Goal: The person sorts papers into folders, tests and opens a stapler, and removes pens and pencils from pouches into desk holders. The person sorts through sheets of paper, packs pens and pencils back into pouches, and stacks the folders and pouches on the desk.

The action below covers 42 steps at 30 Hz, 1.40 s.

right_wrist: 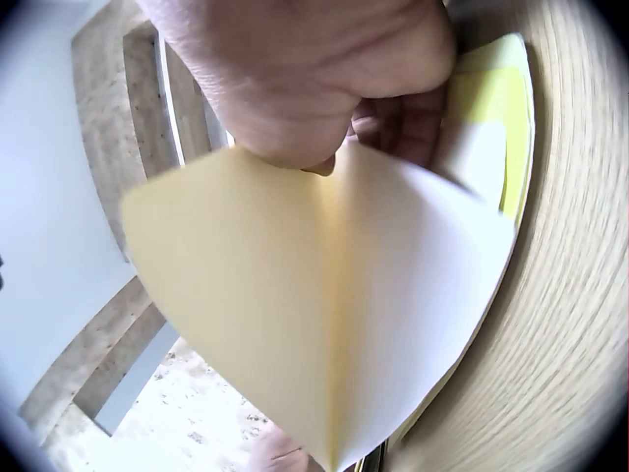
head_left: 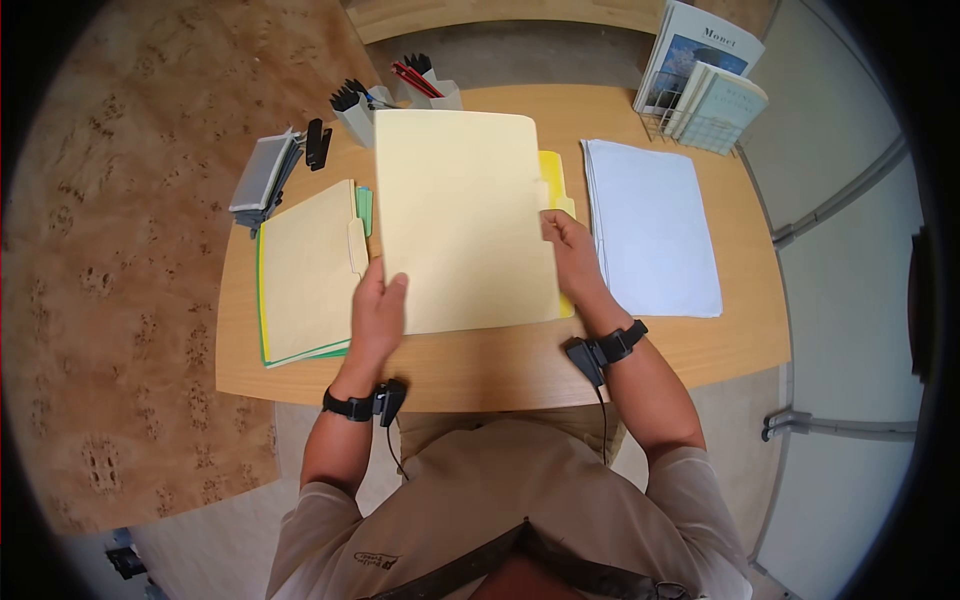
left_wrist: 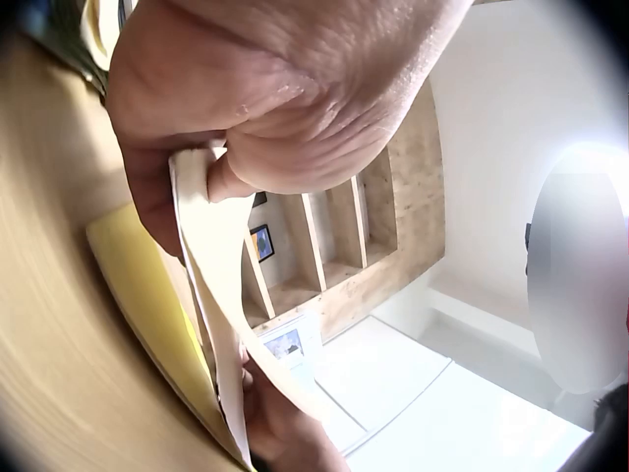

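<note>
Folder: cream card, flat faces, rounded corners, tabbed right edge; held above the desk between the hands, its leaves parted in a V in the right wrist view [head_left: 465,220].
Left hand: pinching the folder's lower left edge, thumb on the near face, fingers behind [head_left: 380,305].
Right hand: pinching the folder's right edge near mid-height; fingers curled [head_left: 578,255].
Yellow folder: smooth card, on the desk behind the held folder, beside the right hand [head_left: 552,180].
Stack: cream, yellow and green card folders, layered, left of the left hand [head_left: 305,280].
Sheets: white, thin, rectangular, in a slightly uneven pile right of the right hand [head_left: 655,235].
Rack: metal wire grid, beyond the right hand, past the sheets [head_left: 722,138]; books upright in it [head_left: 700,60].
Cups: pale, angular, beyond the left hand [head_left: 354,120]; dark and red pens inside [head_left: 415,78].
Stapler: black, narrow, beyond and left of the left hand [head_left: 318,145].
Desk: light wood, fine grain, curved near edge, beneath both hands [head_left: 460,370].
Side surface: brown, burl-patterned, far left of the left hand [head_left: 150,250].
Panels: pale, flat, grey metal bars, far right of the right hand [head_left: 850,310].
Shelves: wooden compartments, beyond the left hand in its wrist view [left_wrist: 313,246].
</note>
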Available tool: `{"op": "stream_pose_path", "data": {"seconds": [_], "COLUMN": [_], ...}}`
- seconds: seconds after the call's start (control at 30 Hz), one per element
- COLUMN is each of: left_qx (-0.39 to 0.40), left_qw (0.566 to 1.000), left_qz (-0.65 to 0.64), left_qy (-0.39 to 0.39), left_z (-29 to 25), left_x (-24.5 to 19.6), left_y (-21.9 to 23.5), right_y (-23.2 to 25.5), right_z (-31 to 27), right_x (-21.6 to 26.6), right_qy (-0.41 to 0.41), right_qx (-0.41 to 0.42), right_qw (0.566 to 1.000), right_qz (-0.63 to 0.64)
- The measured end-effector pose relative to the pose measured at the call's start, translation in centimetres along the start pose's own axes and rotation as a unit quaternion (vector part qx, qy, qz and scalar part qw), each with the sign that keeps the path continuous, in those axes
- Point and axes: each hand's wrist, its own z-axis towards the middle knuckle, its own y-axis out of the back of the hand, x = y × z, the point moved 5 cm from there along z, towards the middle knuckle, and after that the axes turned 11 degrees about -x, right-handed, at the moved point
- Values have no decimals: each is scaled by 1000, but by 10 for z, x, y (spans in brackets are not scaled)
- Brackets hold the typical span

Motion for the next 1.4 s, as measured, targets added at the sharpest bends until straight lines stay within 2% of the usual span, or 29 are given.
{"op": "stream_pose_path", "data": {"seconds": [0.03, 0.1, 0.23, 0.27, 0.33, 0.37, 0.4, 0.43, 0.47, 0.5, 0.57, 0.6, 0.7, 0.73, 0.8, 0.83, 0.93, 0.97, 1.0, 1.03, 1.1, 1.17, 1.23, 1.3, 1.4], "left_qx": [-49, -104, -185, -185, -213, -214, -215, -206, -175, -176, -11, -12, -1, -2, -39, 24, 130, 178, 208, 208, 276, 289, 303, 299, 289], "left_qw": [998, 994, 981, 981, 968, 967, 918, 823, 851, 851, 897, 897, 795, 796, 882, 901, 901, 893, 868, 869, 834, 821, 832, 835, 845], "left_qz": [3, -1, 52, 52, 133, 134, 325, 500, 474, 474, 439, 437, 598, 597, 424, 393, 362, 352, 373, 370, 394, 401, 398, 381, 347], "left_qy": [-37, -33, 2, 2, 27, 26, -74, -171, -143, -143, -56, -57, -104, -106, -204, -183, -198, -214, -255, -256, -270, -286, -238, -260, -287], "left_z": [1, 8, 4, 4, 2, 0, -2, -4, -5, -6, -5, -5, -2, -3, -10, -9, -16, -15, -16, -15, -19, -19, -16, -17, -12], "left_x": [-4, -2, -18, -14, 1, 9, 7, -2, 4, 7, 29, 30, 16, 7, -31, -37, -51, -58, -52, -52, -47, -44, -43, -39, -37], "left_y": [14, 55, 142, 162, 202, 213, 221, 216, 215, 211, 190, 186, 164, 149, 109, 86, 14, -10, -32, -50, -84, -96, -98, -95, -90], "right_y": [-1, -2, -2, -3, -5, -5, -6, -6, -6, -5, -5, -4, -4, -3, -5, -6, -9, -15, -18, -16, -12, 19, 67, 128, 205], "right_z": [-2, -10, -7, -6, -5, -4, -3, -3, -3, -3, -2, -2, -3, -3, -4, -5, -10, -14, -18, -20, -27, -22, -10, 6, 17], "right_x": [7, 18, 8, 7, 4, 4, 4, 4, 4, 3, -1, -3, -2, 0, 5, 7, 17, 25, 35, 46, 76, 97, 106, 101, 82], "right_qy": [1, -99, -73, -58, -41, -32, -22, -20, -17, -14, -13, -12, -13, -12, -14, -13, 25, 65, 106, 106, 133, 119, 110, 129, 71], "right_qx": [1, 10, 32, 37, 43, 39, 35, 37, 34, 32, 34, 35, 43, 43, 51, 52, 55, 62, 68, 67, 100, 73, 22, -75, -159], "right_qw": [1000, 993, 996, 998, 998, 998, 997, 997, 996, 995, 995, 995, 994, 994, 991, 991, 979, 972, 963, 962, 950, 950, 942, 912, 843], "right_qz": [0, 60, 25, -2, -27, -44, -61, -61, -75, -90, -94, -97, -95, -96, -125, -127, -196, -218, -239, -242, -263, -278, -316, -382, -510]}}
